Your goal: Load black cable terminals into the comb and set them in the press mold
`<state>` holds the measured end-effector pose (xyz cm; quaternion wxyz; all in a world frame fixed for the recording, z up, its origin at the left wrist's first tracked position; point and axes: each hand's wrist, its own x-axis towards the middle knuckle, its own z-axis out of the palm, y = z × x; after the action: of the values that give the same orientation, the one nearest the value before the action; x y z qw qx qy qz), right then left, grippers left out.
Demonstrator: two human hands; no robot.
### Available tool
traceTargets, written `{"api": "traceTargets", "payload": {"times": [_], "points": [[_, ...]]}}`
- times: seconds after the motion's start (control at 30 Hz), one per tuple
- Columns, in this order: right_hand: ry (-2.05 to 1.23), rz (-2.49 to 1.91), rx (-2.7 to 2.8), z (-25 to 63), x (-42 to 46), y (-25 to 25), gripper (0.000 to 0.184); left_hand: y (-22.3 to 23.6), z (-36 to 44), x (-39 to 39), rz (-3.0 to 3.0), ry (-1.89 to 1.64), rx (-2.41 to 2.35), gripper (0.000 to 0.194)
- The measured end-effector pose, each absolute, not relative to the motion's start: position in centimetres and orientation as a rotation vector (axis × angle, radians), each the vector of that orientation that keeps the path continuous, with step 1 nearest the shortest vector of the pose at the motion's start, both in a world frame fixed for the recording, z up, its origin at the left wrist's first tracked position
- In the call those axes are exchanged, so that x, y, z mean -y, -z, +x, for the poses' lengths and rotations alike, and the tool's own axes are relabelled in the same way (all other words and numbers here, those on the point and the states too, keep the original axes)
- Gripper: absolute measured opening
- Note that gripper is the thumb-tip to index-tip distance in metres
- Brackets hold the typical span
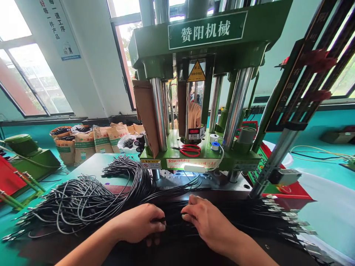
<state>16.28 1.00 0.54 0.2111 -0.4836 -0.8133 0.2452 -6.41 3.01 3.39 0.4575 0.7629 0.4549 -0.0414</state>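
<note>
My left hand [141, 222] and my right hand [206, 220] rest close together on a dark bundle of black cables [172, 214] lying across the front of the bench. Both hands have their fingers curled down onto the cables, pinching them near the middle. More black cables [83, 201] with metal ends fan out in a loose heap to the left, and another row with metal terminals [288, 218] stretches to the right. Directly behind the hands stands a green press machine [202, 96] with chrome columns.
Red scissors [190, 150] and tape rolls [215, 145] lie on the machine's green platen. Paper sacks [94, 142] stand against the wall at back left. A green tool [20, 146] sits far left. A dark slanted rack [305, 85] rises on the right.
</note>
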Motion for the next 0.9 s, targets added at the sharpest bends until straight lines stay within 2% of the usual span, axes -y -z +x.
{"api": "traceTargets", "payload": {"times": [0.1,0.23,0.47,0.6,0.67,0.77,0.8,0.9], "points": [[-0.73,-1.368,2.279,16.5,-1.1,-0.4,0.024,-3.5,-6.4,-2.9,1.9,0.094,-1.121,0.028],[-0.769,-1.39,2.285,16.7,-1.1,0.0,0.016,-3.4,-6.5,-2.8,1.886,0.072,-1.103,0.029],[-0.76,-1.449,2.25,16.1,-1.4,0.3,0.008,-3.2,-6.4,-2.8,1.763,0.029,-1.122,0.027],[-0.784,-1.421,2.228,16.4,-1.1,0.0,0.014,-2.9,-6.6,-3.1,1.727,0.012,-1.127,0.021],[-0.828,-1.402,2.256,16.4,-0.8,0.0,0.008,-2.8,-6.6,-3.3,1.7,0.006,-1.117,0.02],[-0.771,-1.423,2.325,16.2,-0.2,0.6,0.037,-3.1,-6.6,-3.6,1.647,0.0,-1.106,0.027],[-0.712,-1.442,2.353,16.2,-0.2,0.8,0.034,-3.3,-6.5,-3.6,1.651,-0.001,-1.115,0.03],[-0.476,-1.535,2.396,18.3,-0.5,1.1,0.008,-3.9,-6.5,-3.6,1.708,0.015,-1.15,0.038]]}}
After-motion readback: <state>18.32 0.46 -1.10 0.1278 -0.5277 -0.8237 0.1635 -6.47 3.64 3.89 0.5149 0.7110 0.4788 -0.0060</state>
